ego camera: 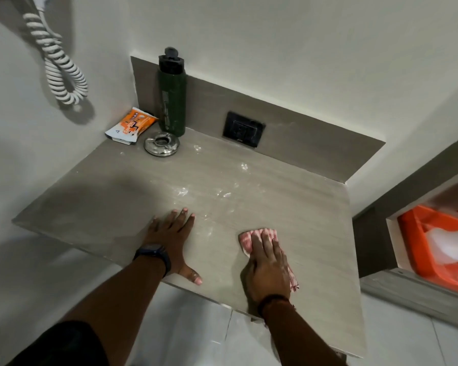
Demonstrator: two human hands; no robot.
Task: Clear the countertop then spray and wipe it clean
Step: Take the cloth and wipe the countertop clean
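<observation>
The grey stone countertop point(117, 196) fills the middle of the head view, with white foam patches point(183, 191) scattered across its centre. My right hand point(267, 268) presses flat on a pink patterned cloth point(249, 240) near the front right edge. Flat on the counter to its left lies my left hand point(173, 236), fingers spread, holding nothing. At the back left corner stand a dark green bottle point(172, 101), a round metal ashtray point(161, 147) and an orange and white packet point(131, 126).
A black wall socket point(243, 132) sits in the grey backsplash. A coiled white cord point(61, 67) hangs on the left wall. An orange bin point(418, 239) with white contents is in a recess at the right. Tiled floor lies below the counter's front edge.
</observation>
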